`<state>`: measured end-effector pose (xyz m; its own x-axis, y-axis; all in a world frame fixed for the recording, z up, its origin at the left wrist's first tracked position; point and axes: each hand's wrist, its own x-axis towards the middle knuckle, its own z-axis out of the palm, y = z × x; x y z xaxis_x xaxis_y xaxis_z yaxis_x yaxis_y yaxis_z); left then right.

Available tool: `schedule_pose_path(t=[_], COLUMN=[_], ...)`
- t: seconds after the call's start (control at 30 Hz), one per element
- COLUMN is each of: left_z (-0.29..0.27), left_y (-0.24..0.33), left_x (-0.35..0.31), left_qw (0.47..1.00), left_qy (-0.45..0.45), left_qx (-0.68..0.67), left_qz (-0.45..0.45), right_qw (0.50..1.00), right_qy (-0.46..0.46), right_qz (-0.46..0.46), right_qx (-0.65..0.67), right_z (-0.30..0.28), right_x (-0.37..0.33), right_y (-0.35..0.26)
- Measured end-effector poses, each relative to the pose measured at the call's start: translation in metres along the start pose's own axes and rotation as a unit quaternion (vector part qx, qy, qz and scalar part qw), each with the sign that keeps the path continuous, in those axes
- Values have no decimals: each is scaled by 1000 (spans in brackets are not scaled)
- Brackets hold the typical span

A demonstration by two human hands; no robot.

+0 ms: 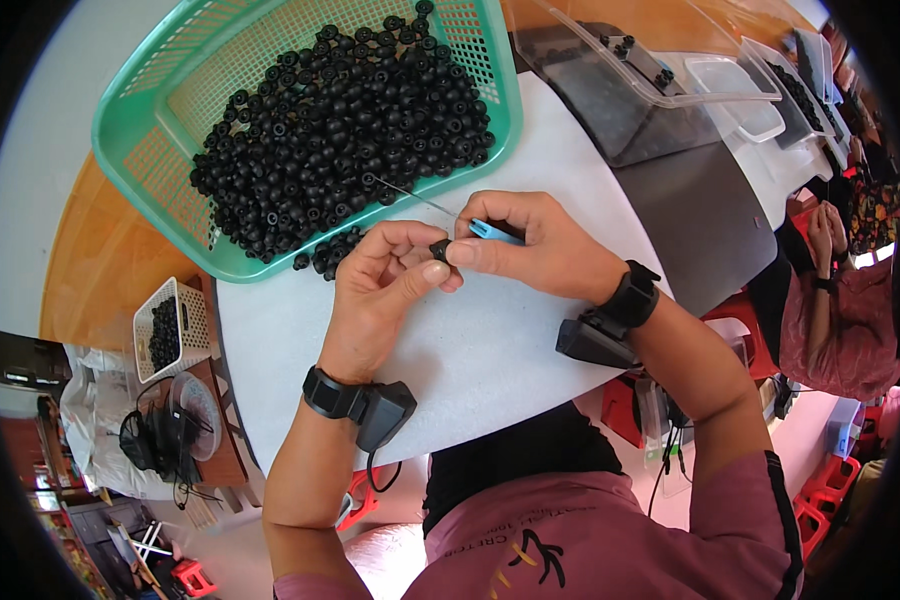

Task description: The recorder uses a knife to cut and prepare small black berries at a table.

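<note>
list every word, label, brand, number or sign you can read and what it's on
Wearer's pink shirt: small printed lettering, upside down, beside a black and yellow mark; wording not copied here.
Blue-handled tool in the right hand: nothing readable.
Elsewhere, I can read none.

- A workshop, where small black parts point(340, 130) fill a green basket point(513, 90) at a white worktable point(530, 345).
- Clear plastic bins point(610, 130) stand alongside.
- Another person point(838, 330) appears at right.

the basket point(513, 90) is green with a grid of holes, the pieces point(340, 125) in it black, the held piece point(439, 249) also black. the tool point(496, 234) has a light blue handle point(483, 228) and silvery shaft point(425, 201); the tabletop point(530, 345) is white. the wearer's shirt point(630, 540) is dusty pink with a black-and-yellow print point(547, 553).
</note>
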<state>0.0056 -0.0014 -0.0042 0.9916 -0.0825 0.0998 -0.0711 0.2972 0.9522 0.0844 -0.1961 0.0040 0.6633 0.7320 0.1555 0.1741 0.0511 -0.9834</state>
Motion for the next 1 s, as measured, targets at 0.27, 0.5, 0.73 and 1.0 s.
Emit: schedule_pose_path(t=[0.27,0.5,0.73,1.0], left_z=[0,1,0,0], left_y=[1,0,-2,2], left_x=[-1,0,0,0], left_qw=[1000,999,999,996], left_qy=[-7,-1,-2,40], left_qx=[3,29,32,-76], left_qz=[-12,-17,-13,-27], right_qw=[1000,998,999,969], right_qy=[8,20,18,28], right_qz=[2,-5,5,-143], right_qx=[-1,-57,-49,-197], right_z=[2,2,2,-2], right_x=[0,0,0,-1], right_y=[-4,-7,-1,0])
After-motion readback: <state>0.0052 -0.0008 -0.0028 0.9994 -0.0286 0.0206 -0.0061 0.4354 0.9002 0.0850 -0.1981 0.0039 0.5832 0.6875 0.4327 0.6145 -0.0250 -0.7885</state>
